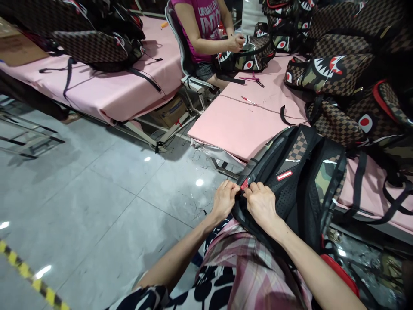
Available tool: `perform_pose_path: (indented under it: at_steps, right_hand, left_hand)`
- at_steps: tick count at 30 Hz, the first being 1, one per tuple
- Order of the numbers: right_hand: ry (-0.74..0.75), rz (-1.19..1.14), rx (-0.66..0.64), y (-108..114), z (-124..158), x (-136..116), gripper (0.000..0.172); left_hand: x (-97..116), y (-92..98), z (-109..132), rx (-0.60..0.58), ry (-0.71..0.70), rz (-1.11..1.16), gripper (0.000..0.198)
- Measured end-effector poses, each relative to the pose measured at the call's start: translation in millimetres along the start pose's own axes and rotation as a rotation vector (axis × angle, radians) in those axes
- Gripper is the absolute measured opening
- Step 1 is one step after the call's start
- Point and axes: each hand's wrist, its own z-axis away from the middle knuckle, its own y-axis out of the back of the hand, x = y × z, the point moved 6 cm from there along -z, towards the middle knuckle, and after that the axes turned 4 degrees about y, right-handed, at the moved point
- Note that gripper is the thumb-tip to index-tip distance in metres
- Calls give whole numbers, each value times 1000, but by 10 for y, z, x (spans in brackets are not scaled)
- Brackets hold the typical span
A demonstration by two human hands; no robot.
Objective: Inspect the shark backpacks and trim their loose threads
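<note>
A black backpack (300, 181) with checkered and camouflage panels lies over the edge of the pink table (238, 125) and onto my lap. My left hand (224, 200) and my right hand (261, 204) meet at its near edge. Both are closed in a pinch on a small red tab (244, 184) of the backpack, fingertips almost touching. A small red label (284, 175) shows on the backpack's mesh back panel.
Several shark-mouth backpacks (325, 71) are piled at the right and back. A seated person in a pink shirt (206, 21) handles another bag (248, 56) at the far table end. A second pink table (106, 86) holds more bags. Grey tiled floor (97, 193) lies left.
</note>
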Motion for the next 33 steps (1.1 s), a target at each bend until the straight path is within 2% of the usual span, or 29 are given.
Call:
perform_pose_path:
  at_steps: [3, 6, 8, 10, 11, 12, 13, 16, 18, 22, 25, 27, 29, 33]
  right_hand:
    - [-84, -186, 119, 50, 71, 164, 23]
    - [-199, -622, 353, 90, 197, 453, 25]
    - [-316, -893, 503, 52, 308, 656, 25]
    - [-451, -1053, 624, -20, 451, 807, 28]
    - [-507, -1098, 658, -64, 532, 854, 31]
    - [-553, -1124, 667, -112, 618, 885, 35]
    - [-590, -1134, 653, -166, 709, 903, 39]
    - [-673, -1130, 531, -363, 994, 930, 39]
    - [-712, -1122, 474, -492, 1160, 946, 37]
    - [-725, -1111, 460, -640, 1283, 944, 38]
    - [-674, -1053, 453, -639, 1274, 966, 38]
    - [-681, -971, 492, -580, 1349, 1110, 37]
    - [-788, -934, 646, -478, 1575, 1412, 34]
    - [-1038, -1118, 1205, -312, 2393, 2046, 33]
  left_hand:
    - [-222, 235, -105, 59, 95, -90, 36]
    - [-242, 437, -79, 161, 66, -235, 33]
    - [-49, 347, 10, 82, -67, -272, 53]
    - [209, 123, 104, -94, -205, -195, 72]
    - [311, 30, 119, -150, -231, -126, 73]
    - [364, -27, 92, -162, -204, -36, 68]
    - [350, -58, 21, -150, -112, 96, 58]
    - [40, -157, -288, -153, 315, 578, 23]
    - [-150, -256, -467, -242, 492, 779, 17]
    - [-299, -377, -618, -360, 562, 928, 21]
    - [-316, -434, -593, -371, 594, 1015, 22]
    - [-322, -443, -575, -368, 612, 1046, 22]
    - [-325, -428, -562, -365, 623, 1062, 22]
    - [-285, -371, -514, -371, 635, 1068, 21]
